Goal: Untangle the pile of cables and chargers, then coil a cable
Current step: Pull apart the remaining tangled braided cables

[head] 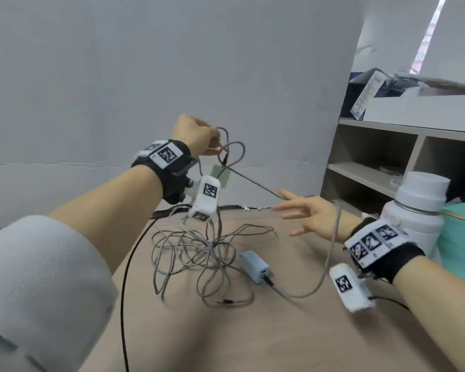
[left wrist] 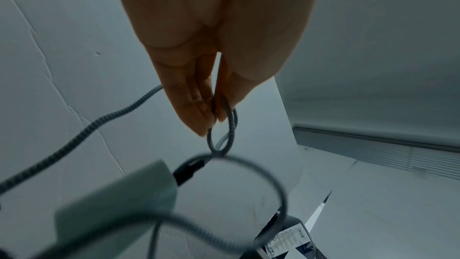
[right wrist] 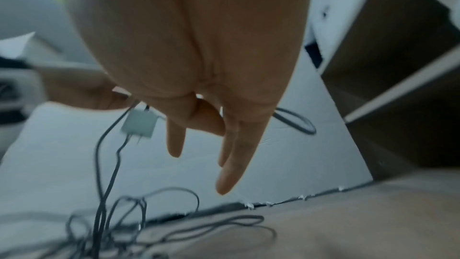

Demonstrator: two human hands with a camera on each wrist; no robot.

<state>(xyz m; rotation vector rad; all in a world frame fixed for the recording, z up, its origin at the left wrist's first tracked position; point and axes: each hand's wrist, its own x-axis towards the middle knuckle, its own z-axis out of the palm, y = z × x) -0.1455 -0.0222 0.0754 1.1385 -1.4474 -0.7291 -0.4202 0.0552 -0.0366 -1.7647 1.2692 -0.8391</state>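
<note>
Cables: we see a tangled pile of grey braided cables (head: 199, 253) on the light wooden table (head: 253, 331), low in the centre of the head view.
Blue charger: a pale blue rectangular charger block (head: 254, 265) lies just right of the pile, a cable plugged into its near end.
Right hand: our right hand (head: 309, 213) hovers at centre right, fingers spread and straight, one grey cable strand running past it.
Left hand: our left hand (head: 196, 136), raised at upper centre, pinches a loop of grey cable (left wrist: 221, 135).
Green charger: a pale green charger block (head: 221, 175) hangs below that hand.
Bottle: a white lidded bottle (head: 416, 210) stands at the right edge.
</note>
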